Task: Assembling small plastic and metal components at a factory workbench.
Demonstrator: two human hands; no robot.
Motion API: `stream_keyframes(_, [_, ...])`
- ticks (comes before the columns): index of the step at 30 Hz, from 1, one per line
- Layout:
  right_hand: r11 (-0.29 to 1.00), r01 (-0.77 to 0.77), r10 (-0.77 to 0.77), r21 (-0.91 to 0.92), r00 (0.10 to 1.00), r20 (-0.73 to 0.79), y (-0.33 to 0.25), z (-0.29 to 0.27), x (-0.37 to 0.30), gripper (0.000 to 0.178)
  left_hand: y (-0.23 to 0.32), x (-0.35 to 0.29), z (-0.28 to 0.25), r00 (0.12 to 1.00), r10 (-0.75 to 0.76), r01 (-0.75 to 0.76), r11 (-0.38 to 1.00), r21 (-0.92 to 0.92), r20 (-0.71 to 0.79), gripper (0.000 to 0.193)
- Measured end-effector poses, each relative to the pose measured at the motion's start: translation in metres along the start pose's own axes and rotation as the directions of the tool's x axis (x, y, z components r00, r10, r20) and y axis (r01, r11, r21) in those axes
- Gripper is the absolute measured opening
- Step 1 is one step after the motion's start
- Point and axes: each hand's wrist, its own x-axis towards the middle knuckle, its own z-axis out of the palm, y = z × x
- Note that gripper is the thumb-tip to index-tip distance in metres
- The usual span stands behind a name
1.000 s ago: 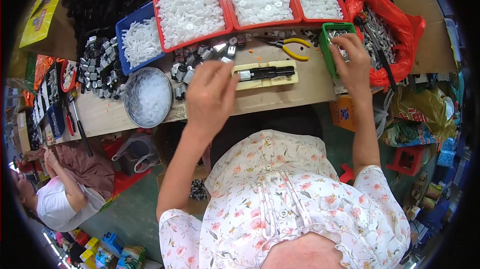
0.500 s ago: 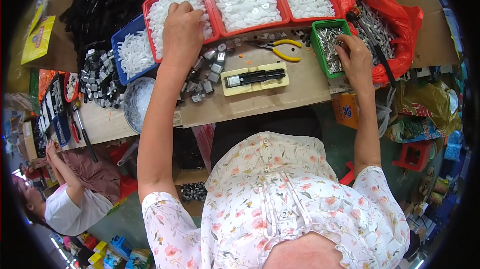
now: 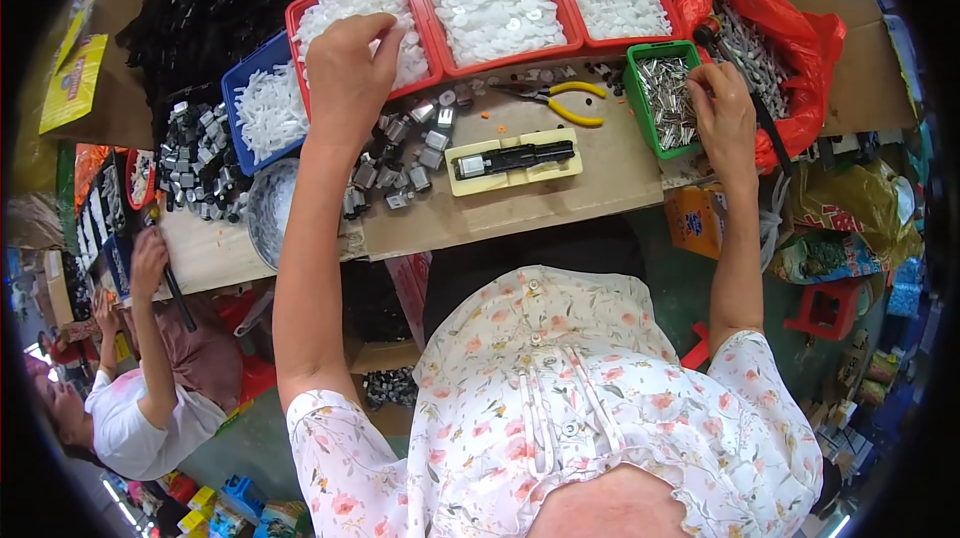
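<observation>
My left hand [image 3: 348, 73] is over the left red tray [image 3: 432, 58] of small white plastic parts, fingers curled to a pinch; whatever they hold is hidden. At the right edge of the green bin [image 3: 636, 88], full of thin metal pins [image 3: 668, 88], my right hand [image 3: 728, 118] has thumb and fingers drawn together, and I cannot make out what is in them. Between my arms, a cream-coloured holder [image 3: 490, 184] lies on the cardboard-covered table. In it rests a long black piece [image 3: 530, 154] with a silvery block at its left end.
Yellow-handled pliers [image 3: 575, 103] lie behind the holder. Small metal motor-like parts [image 3: 400, 163] are scattered left of it. Two more red trays [image 3: 575, 38] hold white parts. A blue tray [image 3: 232, 128], a round bowl [image 3: 262, 228] and a red bag [image 3: 810, 68] stand around. Another person [image 3: 150, 418] works at left.
My left hand has lifted slightly toward me from the white parts, fingers pinched. My right hand has drawn right, out of the metal pins. The other person's hand has risen to the table.
</observation>
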Motion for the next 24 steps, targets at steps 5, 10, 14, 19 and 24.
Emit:
stream_keyframes(5, [0.989, -0.079, 0.076, 0.123, 0.997, 0.035, -0.020, 0.000, 0.007, 0.009, 0.008, -0.005, -0.009, 0.941, -0.335, 0.339, 0.925, -0.174, 0.050, 0.021])
stream_keyframes(10, [0.910, -0.101, 0.081, 0.401, 0.994, 0.068, -0.070, 0.000, 0.017, 0.008, 0.015, -0.013, -0.014, 0.855, -0.502, 0.495, 0.717, -0.491, 0.129, 0.022])
stream_keyframes(14, [0.630, -0.092, 0.002, 0.771, 0.993, 0.116, -0.118, 0.011, 0.022, 0.006, 0.049, -0.023, -0.028, 0.691, -0.584, 0.651, 0.247, -0.717, 0.426, 0.024])
stream_keyframes(19, [0.351, -0.088, -0.040, 0.932, 0.993, 0.108, -0.156, 0.029, 0.022, 0.006, 0.084, -0.039, -0.018, 0.682, -0.433, 0.628, -0.067, -0.776, 0.590, 0.017])
stream_keyframes(24, [0.437, 0.020, -0.101, 0.899, 0.995, 0.026, -0.159, 0.035, 0.018, 0.009, 0.097, -0.057, -0.010, 0.632, -0.415, 0.584, -0.302, -0.754, 0.655, 0.017])
